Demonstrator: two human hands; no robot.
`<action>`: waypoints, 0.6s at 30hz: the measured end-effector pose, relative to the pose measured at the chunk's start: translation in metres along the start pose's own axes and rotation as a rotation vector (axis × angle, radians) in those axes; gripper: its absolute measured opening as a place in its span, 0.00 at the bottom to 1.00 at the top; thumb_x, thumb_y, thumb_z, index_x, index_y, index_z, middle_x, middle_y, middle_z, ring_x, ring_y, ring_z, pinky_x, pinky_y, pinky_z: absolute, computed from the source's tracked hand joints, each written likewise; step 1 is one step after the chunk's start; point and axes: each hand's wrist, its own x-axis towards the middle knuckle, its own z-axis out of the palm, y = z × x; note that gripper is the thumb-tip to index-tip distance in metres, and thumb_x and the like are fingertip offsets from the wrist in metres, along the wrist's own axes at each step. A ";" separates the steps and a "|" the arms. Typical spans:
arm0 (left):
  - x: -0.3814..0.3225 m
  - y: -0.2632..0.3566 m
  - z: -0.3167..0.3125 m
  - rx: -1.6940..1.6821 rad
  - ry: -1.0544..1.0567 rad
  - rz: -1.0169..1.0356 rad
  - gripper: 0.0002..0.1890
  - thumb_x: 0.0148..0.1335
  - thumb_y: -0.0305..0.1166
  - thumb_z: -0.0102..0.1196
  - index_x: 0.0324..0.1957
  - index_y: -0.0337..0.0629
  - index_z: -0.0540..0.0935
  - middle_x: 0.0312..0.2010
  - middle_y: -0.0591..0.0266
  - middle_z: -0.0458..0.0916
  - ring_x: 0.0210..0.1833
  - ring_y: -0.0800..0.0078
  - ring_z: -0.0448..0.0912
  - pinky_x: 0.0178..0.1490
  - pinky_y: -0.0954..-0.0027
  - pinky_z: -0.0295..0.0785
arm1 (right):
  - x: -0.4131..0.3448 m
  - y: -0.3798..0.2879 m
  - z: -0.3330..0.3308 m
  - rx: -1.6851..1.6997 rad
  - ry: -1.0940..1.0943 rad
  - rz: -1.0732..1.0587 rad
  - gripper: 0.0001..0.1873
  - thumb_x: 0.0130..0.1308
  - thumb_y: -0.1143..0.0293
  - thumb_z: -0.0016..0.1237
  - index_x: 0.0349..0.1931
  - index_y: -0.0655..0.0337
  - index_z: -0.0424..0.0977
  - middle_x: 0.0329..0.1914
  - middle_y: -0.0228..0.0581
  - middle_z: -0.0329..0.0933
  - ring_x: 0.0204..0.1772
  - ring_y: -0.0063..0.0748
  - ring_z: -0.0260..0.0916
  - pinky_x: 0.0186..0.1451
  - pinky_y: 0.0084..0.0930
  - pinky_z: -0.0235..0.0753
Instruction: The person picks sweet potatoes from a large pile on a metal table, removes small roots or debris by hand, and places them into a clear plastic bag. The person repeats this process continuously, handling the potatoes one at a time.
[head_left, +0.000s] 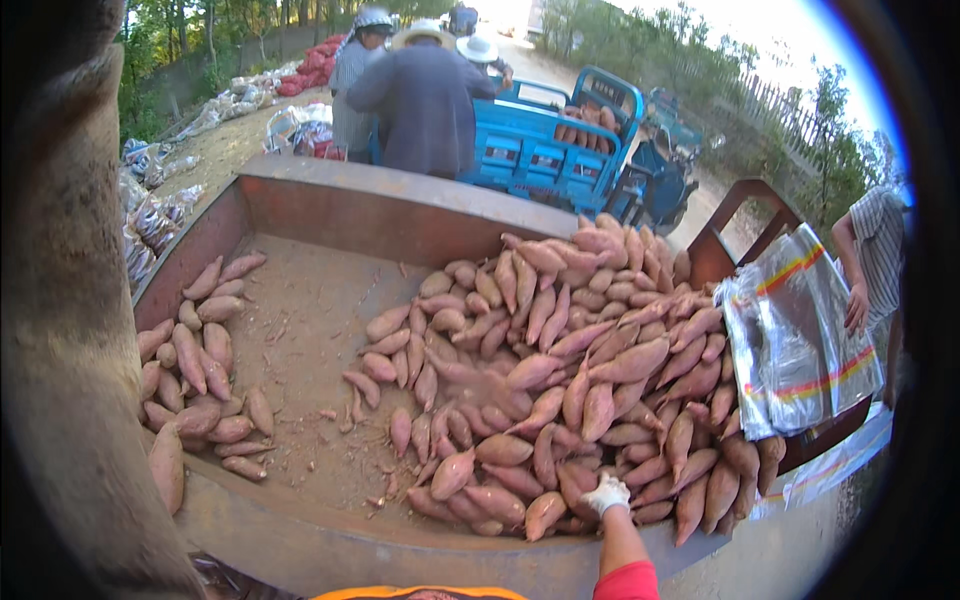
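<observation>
My right hand (607, 493), in a white glove below a red sleeve, reaches over the near wall of a rusty metal cargo bed (480, 559). It rests among sweet potatoes at the near edge of a large heap (525, 367). Its fingers touch a reddish sweet potato (576, 484); whether they grip it is not clear. My left hand is out of view. A smaller group of sweet potatoes (196, 360) lies along the bed's left side. Clear plastic bags with red and yellow stripes (806, 330) hang over the right end of the bed.
A thick brown upright thing (67, 300) fills the left edge. Beyond the far wall, people (424, 105) stand by a blue cargo tricycle (540, 150) loaded with sweet potatoes. Another person (877, 255) stands at the right. Filled bags (161, 217) lie on the ground at left.
</observation>
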 end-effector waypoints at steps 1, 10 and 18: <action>0.001 -0.003 0.004 0.007 0.053 0.005 0.43 0.58 0.47 0.67 0.69 0.32 0.66 0.68 0.46 0.67 0.70 0.53 0.68 0.71 0.52 0.64 | 0.021 0.016 0.000 0.089 -0.035 0.008 0.54 0.41 0.44 0.64 0.69 0.58 0.62 0.67 0.55 0.70 0.69 0.49 0.69 0.71 0.40 0.68; -0.048 -0.005 0.079 -0.574 0.322 -0.311 0.41 0.60 0.45 0.66 0.69 0.32 0.65 0.69 0.46 0.66 0.70 0.54 0.68 0.70 0.52 0.65 | -0.010 0.057 -0.006 0.678 -0.096 -0.059 0.51 0.42 0.48 0.69 0.63 0.72 0.67 0.60 0.56 0.76 0.58 0.48 0.76 0.58 0.40 0.76; -0.107 0.102 0.214 -1.787 -0.191 -1.111 0.24 0.63 0.26 0.64 0.61 0.35 0.76 0.48 0.61 0.83 0.51 0.77 0.79 0.55 0.74 0.73 | -0.093 -0.019 -0.009 2.514 -1.076 -0.314 0.30 0.70 0.63 0.50 0.68 0.66 0.60 0.63 0.44 0.72 0.60 0.41 0.74 0.62 0.41 0.76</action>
